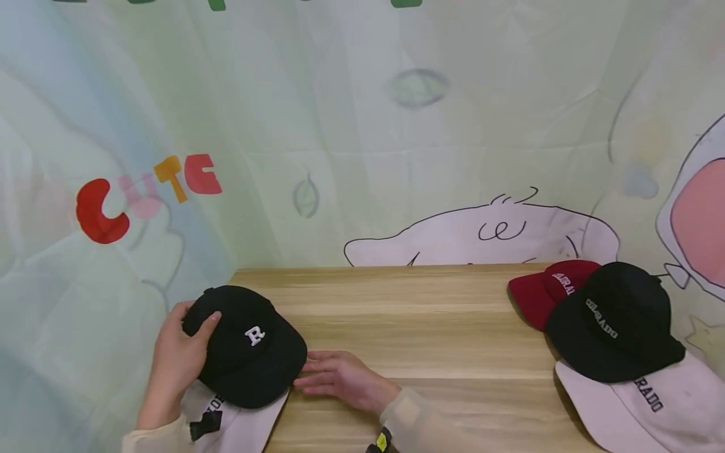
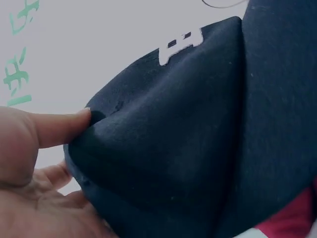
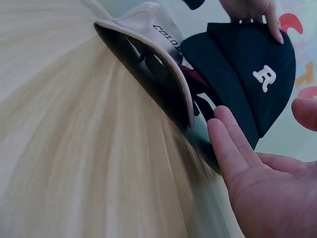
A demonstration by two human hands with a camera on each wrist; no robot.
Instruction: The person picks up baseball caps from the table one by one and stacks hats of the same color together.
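A black cap with a white R (image 1: 243, 346) is at the table's left side, over a pale cap (image 1: 240, 428) with dark lettering. My left hand (image 1: 180, 352) grips the black cap's crown at the back, thumb on top and fingers behind; the left wrist view shows the thumb (image 2: 64, 126) pressing the dark cloth. At the brim's right edge my right hand (image 1: 345, 380) is held with fingers extended, fingertips beside the brim; whether they touch it I cannot tell. In the right wrist view a bit of red (image 3: 194, 79) shows between the pale cap (image 3: 148, 22) and the black cap (image 3: 260, 74).
On the wooden table's (image 1: 419, 327) right side lie a red cap (image 1: 538, 296), a black cap with lettering (image 1: 617, 321) overlapping it, and a pale cap (image 1: 668, 402) in front. A printed cloth (image 1: 362, 126) hangs behind the table and at the left.
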